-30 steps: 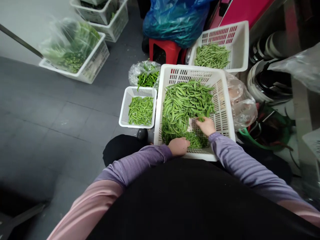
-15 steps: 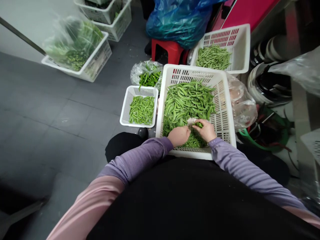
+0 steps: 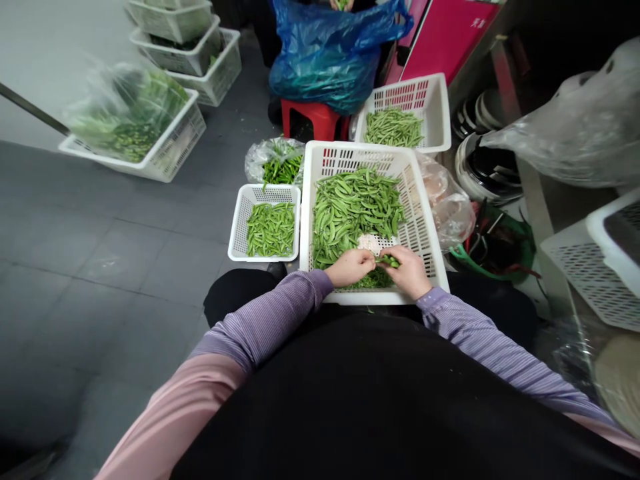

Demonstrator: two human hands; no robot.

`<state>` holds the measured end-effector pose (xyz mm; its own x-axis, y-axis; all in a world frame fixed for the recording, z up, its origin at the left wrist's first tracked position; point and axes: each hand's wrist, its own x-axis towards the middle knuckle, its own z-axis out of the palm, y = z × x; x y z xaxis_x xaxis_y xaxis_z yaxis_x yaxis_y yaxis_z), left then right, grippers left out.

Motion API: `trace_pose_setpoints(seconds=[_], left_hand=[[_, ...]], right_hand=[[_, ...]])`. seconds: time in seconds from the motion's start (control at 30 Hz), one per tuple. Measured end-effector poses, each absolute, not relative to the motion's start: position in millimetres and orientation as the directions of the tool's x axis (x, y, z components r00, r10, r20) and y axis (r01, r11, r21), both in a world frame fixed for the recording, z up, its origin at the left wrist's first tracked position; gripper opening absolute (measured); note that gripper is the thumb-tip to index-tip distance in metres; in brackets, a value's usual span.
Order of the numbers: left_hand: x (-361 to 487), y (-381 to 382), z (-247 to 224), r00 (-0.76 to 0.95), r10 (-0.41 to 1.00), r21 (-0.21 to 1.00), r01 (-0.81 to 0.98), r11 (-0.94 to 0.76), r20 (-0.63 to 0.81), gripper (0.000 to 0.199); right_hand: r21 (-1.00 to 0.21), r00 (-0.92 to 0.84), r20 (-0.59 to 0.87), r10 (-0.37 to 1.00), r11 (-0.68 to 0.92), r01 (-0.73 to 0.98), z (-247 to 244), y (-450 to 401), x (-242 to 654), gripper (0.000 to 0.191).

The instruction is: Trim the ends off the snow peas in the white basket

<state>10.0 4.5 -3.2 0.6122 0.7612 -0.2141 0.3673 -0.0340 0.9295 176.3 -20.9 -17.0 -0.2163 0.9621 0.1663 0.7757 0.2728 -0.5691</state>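
Observation:
Over the near end of a large white slotted basket (image 3: pixel 434 257), my two hands meet with their fingertips close together. My right hand (image 3: pixel 409 273) is closed around a few green pea pods (image 3: pixel 389 261). My left hand (image 3: pixel 351 267) is closed in a pinch at the left tip of a pod held there. Beyond them lies a broad heap of flat pea pods (image 3: pixel 357 203). Small green trimmings (image 3: pixel 373 279) lie below my hands, and a pale patch (image 3: pixel 369 243) shows just past my fingers.
Left of the large basket is a small white basket (image 3: pixel 235 230) of pods, with a bag of green peppers (image 3: pixel 281 170) behind. A red stool (image 3: pixel 315 115) bears a blue bag (image 3: pixel 330 60). Another basket (image 3: pixel 440 113) holds green beans. A person's hand (image 3: pixel 345 4) shows at the top.
The view has shifted, so the baskets appear further left and more shows at the right and top. My hands stay together, and the pods in my right hand show more plainly.

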Motion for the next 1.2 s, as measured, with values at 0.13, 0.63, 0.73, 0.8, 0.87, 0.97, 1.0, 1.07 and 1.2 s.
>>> trace_pose_setpoints(seconds=[0.13,0.63,0.73,0.8,0.87,0.97,1.0,1.07,1.2], left_hand=[[7,6,-6,0.599,0.778,0.843,0.505,-0.185,-0.189,0.02],[4,-2,6,0.766,0.629,0.826,0.438,-0.356,-0.135,0.022],[-1,-1,17,0.862,0.418,0.922,0.367,-0.123,-0.287,0.021],[-5,-1,21,0.904,0.221,0.929,0.344,0.134,-0.367,0.023],[-7,0,22,0.905,0.099,0.876,0.368,0.311,-0.415,0.025],[-5,0,16,0.846,0.221,0.826,0.361,0.432,-0.485,0.025],[-4,0,13,0.81,0.304,0.821,0.333,0.463,-0.501,0.025],[-1,0,10,0.739,0.452,0.818,0.232,0.526,-0.5,0.026],[4,-4,7,0.629,0.627,0.789,-0.036,0.614,-0.46,0.026]], right_hand=[[-0.807,-0.062,0.071,0.996,0.093,0.583,-8,-26,170,0.014],[-0.945,0.094,-0.319,0.943,-0.324,0.045,8,-42,184,0.035],[-0.87,-0.172,-0.478,0.862,-0.491,-0.047,5,-39,197,0.039],[-0.798,-0.276,-0.553,0.786,-0.595,-0.097,-1,-34,206,0.042],[-0.73,-0.371,-0.614,0.697,-0.68,-0.067,-8,-27,208,0.043],[-0.677,-0.571,-0.651,0.5,-0.723,0.139,-9,-16,197,0.04],[-0.685,-0.612,-0.646,0.457,-0.7,0.201,-7,-12,192,0.039],[-0.724,-0.622,-0.634,0.46,-0.635,0.269,2,-6,183,0.034],[-0.826,-0.451,-0.563,0.692,-0.492,0.276,12,-3,168,0.027]])
